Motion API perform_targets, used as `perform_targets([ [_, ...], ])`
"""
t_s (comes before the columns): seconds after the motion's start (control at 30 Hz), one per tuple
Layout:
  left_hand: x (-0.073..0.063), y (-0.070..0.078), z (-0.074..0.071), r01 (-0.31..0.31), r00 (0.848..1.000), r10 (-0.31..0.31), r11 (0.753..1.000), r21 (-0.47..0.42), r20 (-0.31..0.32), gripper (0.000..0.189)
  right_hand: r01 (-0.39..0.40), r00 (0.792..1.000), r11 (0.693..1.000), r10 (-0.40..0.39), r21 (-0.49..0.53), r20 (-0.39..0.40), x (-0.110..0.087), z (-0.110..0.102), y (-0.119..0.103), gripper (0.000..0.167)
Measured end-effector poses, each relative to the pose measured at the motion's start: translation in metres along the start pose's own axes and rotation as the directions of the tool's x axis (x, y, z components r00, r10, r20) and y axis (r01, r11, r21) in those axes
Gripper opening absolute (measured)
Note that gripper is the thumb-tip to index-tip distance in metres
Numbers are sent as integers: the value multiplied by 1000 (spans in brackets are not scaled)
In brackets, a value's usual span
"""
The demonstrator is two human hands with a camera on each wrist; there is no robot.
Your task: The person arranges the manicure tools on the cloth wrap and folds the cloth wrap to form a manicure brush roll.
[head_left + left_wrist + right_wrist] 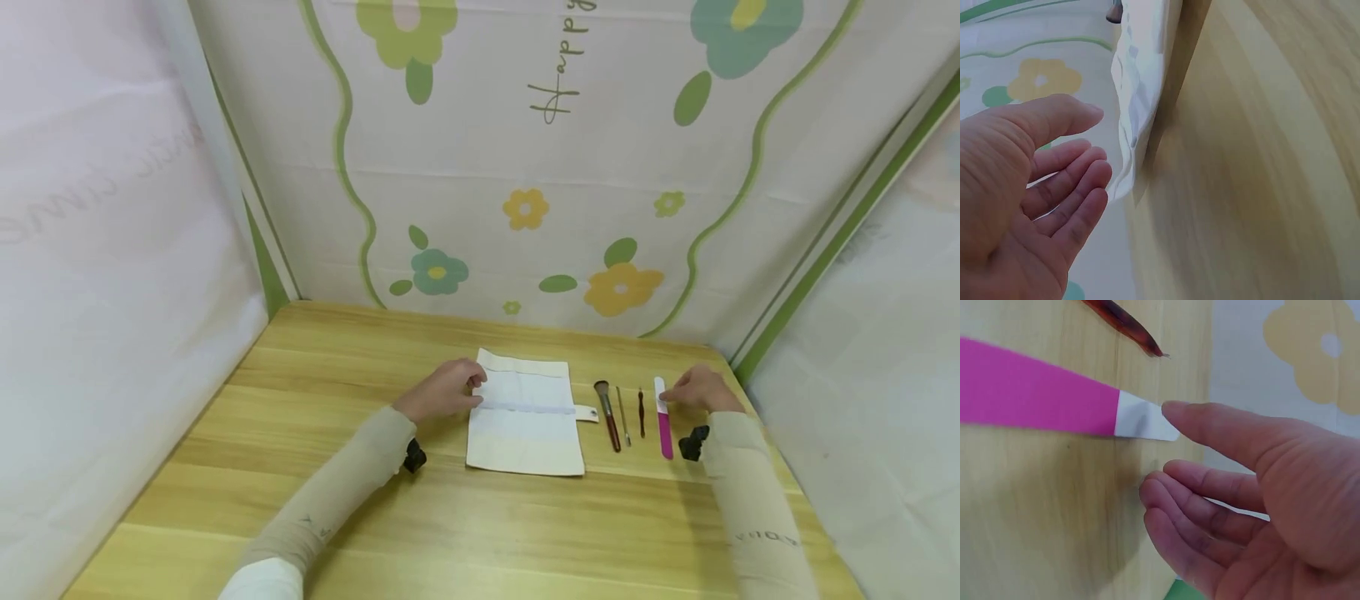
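A white cloth pouch [527,450] lies unfolded on the wooden table, its snap strap [587,413] pointing right. At its left edge is my left hand [442,392]; the left wrist view shows the fingers [1072,206] loosely bent, with a gap between them and the thumb. To the right lies a nail file [665,433], magenta at the near end and white at the far end. My right hand [703,390] is over its white end. In the right wrist view the thumb [1210,425] overlaps the white tip, while the other fingers stay apart from it.
Between pouch and file lie a makeup brush [611,425] with a red-brown handle, a thin metal rod [624,421] and a short, slim red-brown tool [641,417]. A flower-printed cloth wall [465,183] stands behind the table [450,533], with white cloth at both sides.
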State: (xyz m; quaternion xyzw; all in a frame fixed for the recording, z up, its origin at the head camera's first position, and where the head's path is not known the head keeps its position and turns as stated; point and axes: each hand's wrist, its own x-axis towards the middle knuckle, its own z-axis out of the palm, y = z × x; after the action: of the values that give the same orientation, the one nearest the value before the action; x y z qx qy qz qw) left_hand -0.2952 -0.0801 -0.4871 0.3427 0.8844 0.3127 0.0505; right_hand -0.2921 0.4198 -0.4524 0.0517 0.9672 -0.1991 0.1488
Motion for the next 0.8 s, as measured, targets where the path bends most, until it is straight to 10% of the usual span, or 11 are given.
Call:
perform_targets([
  [0.8,3,-8,17,16,998,-18,999,42,55,7,-126,992,985,125,117,9,7,13,-12,28],
])
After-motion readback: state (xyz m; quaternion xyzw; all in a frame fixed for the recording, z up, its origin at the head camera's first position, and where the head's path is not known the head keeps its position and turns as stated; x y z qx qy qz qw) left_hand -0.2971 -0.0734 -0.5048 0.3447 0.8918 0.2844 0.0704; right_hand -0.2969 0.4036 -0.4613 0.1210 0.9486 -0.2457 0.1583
